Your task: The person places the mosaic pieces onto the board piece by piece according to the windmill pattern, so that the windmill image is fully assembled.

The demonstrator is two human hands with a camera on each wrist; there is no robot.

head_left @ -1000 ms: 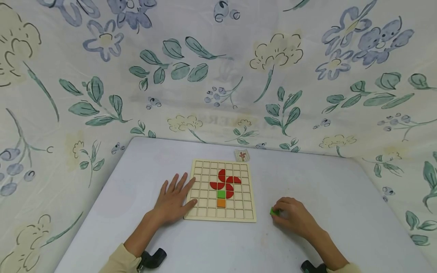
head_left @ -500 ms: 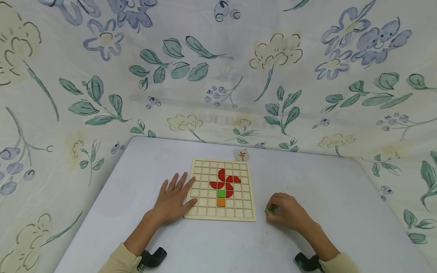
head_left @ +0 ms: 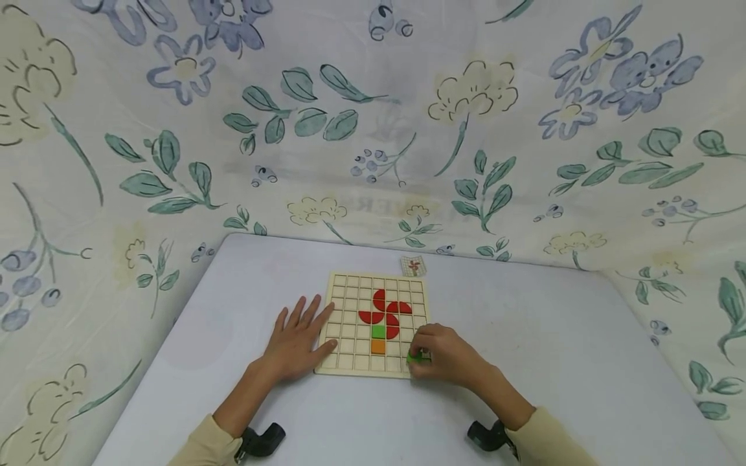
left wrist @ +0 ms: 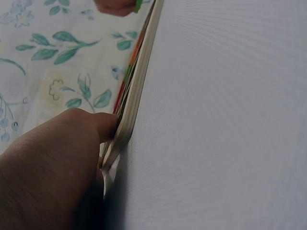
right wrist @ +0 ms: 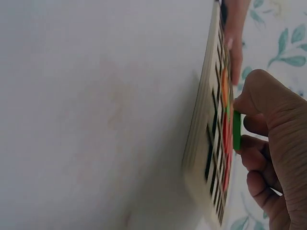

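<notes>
A square wooden grid board point(head_left: 350, 364) lies on the white table. Four-part red pinwheel pieces point(head_left: 371, 317) sit in its cells, with a green square tile point(head_left: 378, 331) and an orange square tile point(head_left: 378, 347) in line below. My left hand point(head_left: 296, 346) rests with spread fingers on the board's left edge; its thumb touches the rim in the left wrist view. Over the board's lower right corner, my right hand point(head_left: 445, 355) pinches a green piece point(right wrist: 237, 130) between thumb and fingers. The right wrist view shows that piece edge-on, close over the grid.
Behind the board's top right lies a small card point(head_left: 413, 266) printed with a red pinwheel on a grid. A floral cloth point(head_left: 373, 129) hangs behind the white table point(head_left: 559, 336). Black devices point(head_left: 489, 436) are strapped at both wrists.
My right hand has moved left with the green piece, from the bare table at the right to over the board's lower right corner. The left hand has stayed in place.
</notes>
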